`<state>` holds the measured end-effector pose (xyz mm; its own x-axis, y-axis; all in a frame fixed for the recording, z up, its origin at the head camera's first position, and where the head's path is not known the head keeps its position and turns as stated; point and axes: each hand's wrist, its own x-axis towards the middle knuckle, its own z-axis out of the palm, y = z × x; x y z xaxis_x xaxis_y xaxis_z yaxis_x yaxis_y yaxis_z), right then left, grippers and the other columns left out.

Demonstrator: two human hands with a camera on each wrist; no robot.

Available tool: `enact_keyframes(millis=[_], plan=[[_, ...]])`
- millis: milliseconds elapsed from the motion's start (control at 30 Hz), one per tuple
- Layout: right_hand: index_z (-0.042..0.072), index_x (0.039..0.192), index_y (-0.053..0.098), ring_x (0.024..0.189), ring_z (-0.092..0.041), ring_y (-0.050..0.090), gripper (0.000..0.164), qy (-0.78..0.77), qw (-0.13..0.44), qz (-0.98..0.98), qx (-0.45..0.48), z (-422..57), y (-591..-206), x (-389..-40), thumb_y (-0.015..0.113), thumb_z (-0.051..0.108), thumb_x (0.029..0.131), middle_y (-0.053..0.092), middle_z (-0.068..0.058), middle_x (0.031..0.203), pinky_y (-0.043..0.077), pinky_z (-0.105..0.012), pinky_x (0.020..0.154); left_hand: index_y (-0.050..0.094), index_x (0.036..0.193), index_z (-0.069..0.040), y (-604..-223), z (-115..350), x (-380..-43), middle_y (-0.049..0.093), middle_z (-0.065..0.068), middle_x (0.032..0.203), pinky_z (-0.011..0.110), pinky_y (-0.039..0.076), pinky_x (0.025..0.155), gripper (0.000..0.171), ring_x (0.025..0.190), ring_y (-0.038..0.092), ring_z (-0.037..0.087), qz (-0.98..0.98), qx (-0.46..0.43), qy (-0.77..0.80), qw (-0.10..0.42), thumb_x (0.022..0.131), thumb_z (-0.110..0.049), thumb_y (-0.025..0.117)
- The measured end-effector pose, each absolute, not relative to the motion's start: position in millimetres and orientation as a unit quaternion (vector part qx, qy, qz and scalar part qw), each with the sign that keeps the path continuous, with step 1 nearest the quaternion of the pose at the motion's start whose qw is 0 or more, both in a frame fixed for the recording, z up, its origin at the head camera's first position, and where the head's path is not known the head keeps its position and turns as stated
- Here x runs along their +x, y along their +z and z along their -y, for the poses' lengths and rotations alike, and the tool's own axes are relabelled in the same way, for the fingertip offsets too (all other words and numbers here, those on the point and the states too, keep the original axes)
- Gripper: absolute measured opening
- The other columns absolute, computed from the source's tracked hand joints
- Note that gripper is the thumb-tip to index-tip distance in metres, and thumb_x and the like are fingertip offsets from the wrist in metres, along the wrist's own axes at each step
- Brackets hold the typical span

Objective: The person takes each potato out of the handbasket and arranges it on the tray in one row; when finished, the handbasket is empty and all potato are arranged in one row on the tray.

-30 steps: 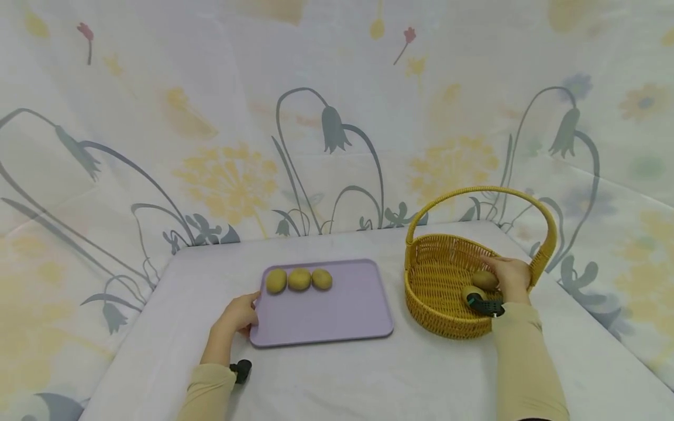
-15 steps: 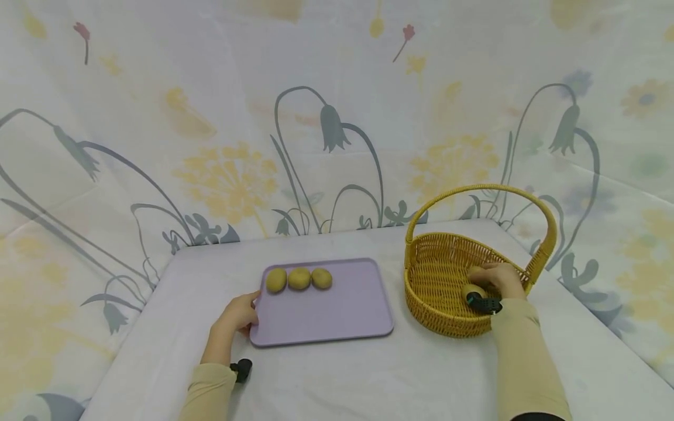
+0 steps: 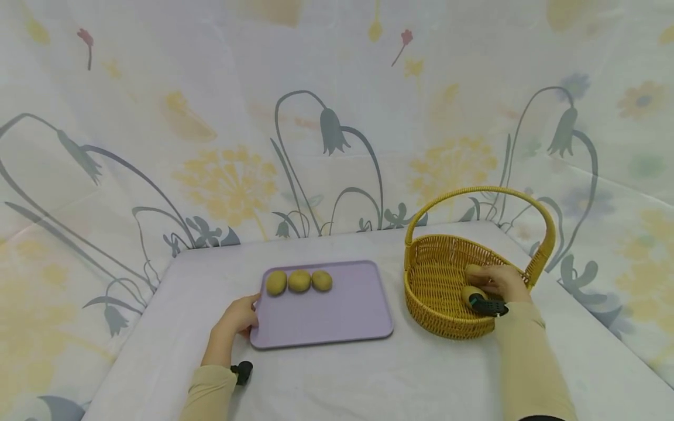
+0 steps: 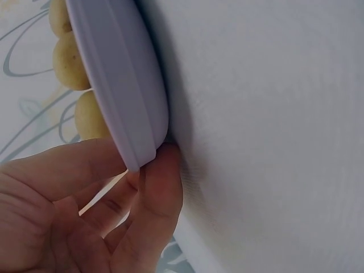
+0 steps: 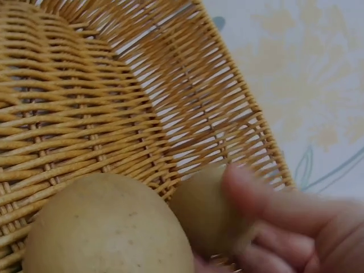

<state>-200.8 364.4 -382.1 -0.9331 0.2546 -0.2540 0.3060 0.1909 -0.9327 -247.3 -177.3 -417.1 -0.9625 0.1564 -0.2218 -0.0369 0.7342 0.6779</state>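
My left hand [image 3: 238, 317] pinches the left edge of a lilac tray [image 3: 337, 316]. In the left wrist view, fingers [image 4: 162, 187] curl under the rim [image 4: 122, 85]. Three potatoes [image 3: 299, 280] sit in a row along the tray's back left. Inside the yellow wicker basket [image 3: 437, 324], my right hand [image 3: 506, 282] holds a potato [image 5: 202, 207] between thumb and fingers, near the basket's right wall. Another potato [image 5: 108, 227] lies on the basket floor just nearer to me, partly behind the wrist camera in the head view.
A tall arched handle [image 3: 479, 190] rises over the basket, with its right leg beside my right hand. White cloth [image 3: 337, 380] covers the table. A floral curtain [image 3: 337, 117] hangs behind the table's far edge.
My right hand has closed around the farther potato in the basket and shifted it slightly left and away. The left hand and tray have stayed in place.
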Motion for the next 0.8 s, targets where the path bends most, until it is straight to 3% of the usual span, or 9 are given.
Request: enact_keyframes(millis=[100,167,300,467,600,800], plan=[[0.02,0.094,0.069,0.083,-0.011,0.064,0.011,-0.724,0.052,-0.667,0.167,-367,-379,-198,0.06,0.024,0.089,0.065,0.01,0.087,0.05,-0.027,0.082,0.035,0.138,0.006,-418,177,-247,0.05,0.015,0.087,0.029,0.052,0.046,0.074,0.053,0.049,0.017,-0.92,0.033,0.367,0.135,0.068,0.014,0.055],[0.022,0.085,0.071,0.085,-0.011,0.066,0.016,-0.789,0.073,-0.593,0.143,-367,-377,-200,0.057,0.018,0.091,0.068,0.006,0.087,0.051,-0.026,0.084,0.035,0.138,0.006,-417,176,-247,0.05,0.016,0.088,0.029,0.053,0.046,0.074,0.053,0.049,0.017,-0.92,0.031,0.368,0.134,0.067,0.014,0.055],[0.009,0.087,0.071,0.086,-0.019,0.066,0.026,-0.868,0.109,-0.476,0.088,-365,-373,-206,0.047,0.004,0.094,0.068,-0.006,0.09,0.052,-0.03,0.086,0.035,0.138,0.006,-416,177,-247,0.051,0.017,0.091,0.029,0.053,0.046,0.074,0.054,0.049,0.018,-0.92,0.029,0.368,0.132,0.067,0.014,0.055],[-0.001,0.092,0.068,0.09,-0.028,0.064,0.029,-0.916,0.152,-0.369,0.046,-354,-369,-213,0.04,0.0,0.095,0.066,-0.015,0.095,0.05,-0.036,0.09,0.034,0.138,0.006,-416,179,-249,0.05,0.016,0.088,0.029,0.053,0.047,0.075,0.056,0.051,0.019,-0.921,0.035,0.363,0.135,0.067,0.015,0.055],[-0.002,0.098,0.067,0.095,-0.026,0.063,0.034,-0.918,0.167,-0.36,-0.014,-341,-364,-210,0.034,0.0,0.097,0.065,-0.015,0.101,0.05,-0.036,0.09,0.034,0.138,0.005,-416,179,-250,0.05,0.016,0.087,0.029,0.053,0.046,0.075,0.055,0.051,0.018,-0.922,0.033,0.361,0.137,0.067,0.015,0.055],[-0.002,0.102,0.067,0.099,-0.026,0.062,0.031,-0.907,0.167,-0.379,-0.07,-307,-352,-203,0.036,-0.004,0.095,0.063,-0.014,0.104,0.051,-0.035,0.089,0.034,0.139,0.005,-417,178,-251,0.049,0.015,0.087,0.029,0.053,0.046,0.076,0.053,0.051,0.018,-0.921,0.031,0.363,0.139,0.067,0.015,0.054]])
